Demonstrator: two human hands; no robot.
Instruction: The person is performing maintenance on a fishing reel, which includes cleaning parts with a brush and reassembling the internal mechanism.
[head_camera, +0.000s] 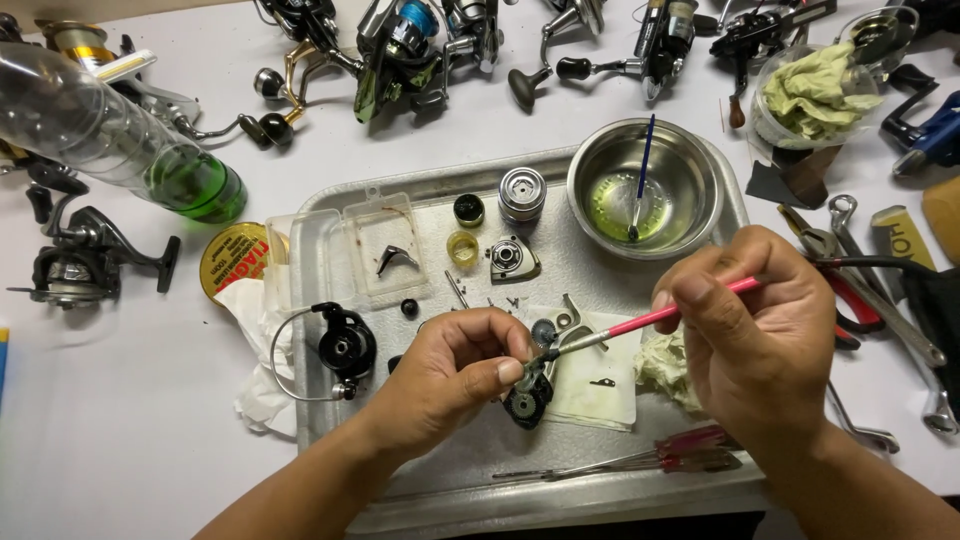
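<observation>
Far left on the white tabletop (120, 420), a clear bottle (110, 140) with green liquid lies on its side, and a black spinning reel (85, 265) rests just below it, parked clear of the work. Inside the metal tray (470, 500), a black rotor with its wire bail (335, 350) sits on white tissue, small parts spread nearby so nothing rolls off. Left hand (450, 375) is closed, pinching a small dark reel part (528, 395) above the tray, angled up toward the brush. Right hand (750, 330) grips a pink-handled brush (650, 322) pencil-style, bristle tip touching the part. Behind, a steel bowl (645, 185) of greenish fluid holds a blue brush (640, 175), within easy dipping reach. Pliers and wrenches (870, 300) lie at the right
</observation>
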